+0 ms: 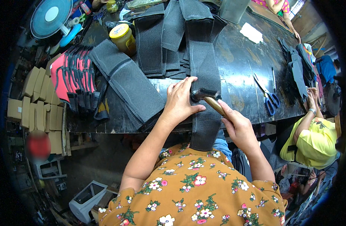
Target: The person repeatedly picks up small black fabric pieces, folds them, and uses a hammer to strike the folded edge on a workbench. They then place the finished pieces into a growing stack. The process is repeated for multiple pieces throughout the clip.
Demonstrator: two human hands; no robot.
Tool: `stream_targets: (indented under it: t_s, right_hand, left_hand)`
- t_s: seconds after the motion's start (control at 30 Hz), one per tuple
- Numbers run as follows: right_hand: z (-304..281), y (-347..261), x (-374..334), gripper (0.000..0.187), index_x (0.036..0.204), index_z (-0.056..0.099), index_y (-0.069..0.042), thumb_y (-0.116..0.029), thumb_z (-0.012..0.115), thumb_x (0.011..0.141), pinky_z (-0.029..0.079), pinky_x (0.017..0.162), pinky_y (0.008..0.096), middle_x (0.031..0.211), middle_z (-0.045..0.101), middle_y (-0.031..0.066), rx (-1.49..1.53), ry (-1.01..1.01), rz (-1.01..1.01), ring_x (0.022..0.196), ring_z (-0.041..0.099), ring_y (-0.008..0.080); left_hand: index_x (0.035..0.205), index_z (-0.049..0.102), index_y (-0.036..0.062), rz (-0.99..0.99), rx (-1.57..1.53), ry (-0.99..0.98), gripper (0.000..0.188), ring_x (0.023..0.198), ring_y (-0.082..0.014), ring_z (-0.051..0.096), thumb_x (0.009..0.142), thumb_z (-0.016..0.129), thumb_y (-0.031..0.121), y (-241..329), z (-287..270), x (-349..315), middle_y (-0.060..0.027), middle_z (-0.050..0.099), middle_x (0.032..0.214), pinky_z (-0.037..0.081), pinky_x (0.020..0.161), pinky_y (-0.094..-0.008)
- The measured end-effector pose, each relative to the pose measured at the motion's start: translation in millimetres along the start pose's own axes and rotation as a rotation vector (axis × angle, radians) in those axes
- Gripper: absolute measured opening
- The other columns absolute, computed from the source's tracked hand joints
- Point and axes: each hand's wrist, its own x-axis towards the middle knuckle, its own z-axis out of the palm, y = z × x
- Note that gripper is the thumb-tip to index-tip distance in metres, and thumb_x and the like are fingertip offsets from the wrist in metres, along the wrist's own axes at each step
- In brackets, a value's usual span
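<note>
The right hand (pixel 240 129) is closed around a hammer (pixel 215 105), its head over a black strip (pixel 205 67) that overhangs the table (pixel 238 81); the left hand (pixel 179 103), thumb and fingers spread, touches the strip; printing marks a jar (pixel 126 44) on its yellow lid (pixel 119 31)

Left hand (pixel 181 101) partly spread, right hand (pixel 237 127) curled into a grip

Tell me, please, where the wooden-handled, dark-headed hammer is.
The hammer is right of the head view's centre, in the right hand, its head over the black fabric strip.
</note>
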Motion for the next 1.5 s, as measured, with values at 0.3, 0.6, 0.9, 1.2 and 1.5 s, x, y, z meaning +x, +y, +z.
stream_targets:
  t_s: [0.3,0.6,0.9,1.2,1.5]
  right_hand:
    - [-7.5,3.0,-2.3,0.064,0.156,0.057,-0.019,-0.002,0.072,0.097,0.058,0.082,0.0442,0.104,0.071,0.0196,-0.036,0.019,0.068,0.090,0.073,0.0384]
    - [-32.4,25.8,-31.2,0.058,0.154,0.059,-0.010,0.001,0.069,0.098,0.055,0.101,0.0377,0.131,0.072,0.0245,0.019,0.109,0.149,0.118,0.073,0.0355]
    - [-33.4,65.5,-26.4,0.055,0.151,0.062,-0.010,0.000,0.068,0.098,0.055,0.098,0.0389,0.122,0.072,0.0201,-0.107,0.243,0.138,0.109,0.072,0.0322]
    - [-19.5,126.0,-9.2,0.062,0.154,0.061,-0.021,-0.003,0.072,0.096,0.053,0.087,0.0436,0.102,0.062,0.0178,-0.379,0.278,0.197,0.091,0.064,0.0359]
    - [-31.1,103.7,20.3,0.059,0.149,0.063,-0.010,-0.012,0.079,0.092,0.048,0.101,0.0448,0.114,0.062,0.0181,-0.347,0.269,0.130,0.111,0.060,0.0383]
  left_hand:
    - [0.151,0.050,0.0126,-0.008,0.005,-0.013,0.104,0.142,-0.0366,0.056,0.064,0.101,0.038,3.6,-4.5,0.3,-0.0176,0.064,0.146,0.033,0.122,-0.0522]
    - [0.150,0.050,0.0103,0.011,0.020,-0.007,0.100,0.143,-0.0359,0.055,0.067,0.098,0.034,7.1,-4.0,-0.5,-0.0186,0.062,0.147,0.033,0.123,-0.0519]
    - [0.147,0.051,0.0024,0.343,-0.278,0.235,0.071,0.128,-0.0428,0.065,0.084,0.084,0.003,43.5,-38.7,-8.1,-0.0225,0.064,0.142,0.056,0.106,-0.0457]
    - [0.157,0.039,0.0008,0.257,-0.448,0.900,0.075,0.124,-0.0170,0.064,0.093,0.076,-0.009,-83.3,-177.7,8.4,-0.0177,0.052,0.157,0.056,0.093,-0.0253]
    - [0.163,0.041,0.0063,-0.242,-0.247,0.537,0.086,0.146,-0.0207,0.051,0.085,0.072,-0.011,-116.7,-179.9,-10.5,-0.0150,0.047,0.165,0.050,0.087,-0.0243]
